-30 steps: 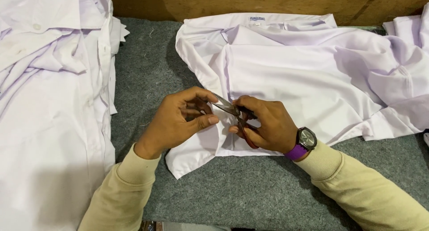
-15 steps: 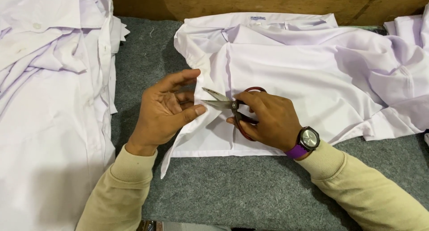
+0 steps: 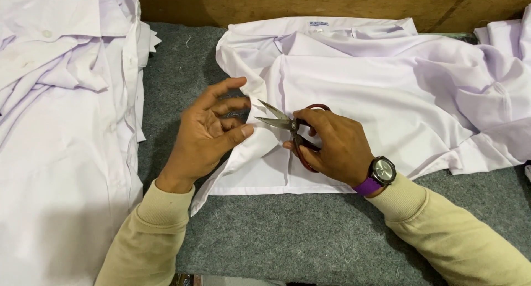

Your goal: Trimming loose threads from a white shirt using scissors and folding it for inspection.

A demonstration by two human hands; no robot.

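Scissors [image 3: 287, 126] (blades apart) in right hand [image 3: 332, 148]; left hand [image 3: 213, 128] pinches shirt [image 3: 376, 98].

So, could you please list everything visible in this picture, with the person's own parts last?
shirt: one, white, spread on the felt at centre.
scissors: one pair, steel blades open, red handles, over the shirt's edge.
pile of shirts: one, white, at left.
felt table cover: one, grey.
wooden board: one, brown, along the back.
wristwatch: one, dark face, purple strap, right wrist.
left hand: pinching the shirt's edge.
right hand: holding the scissors.
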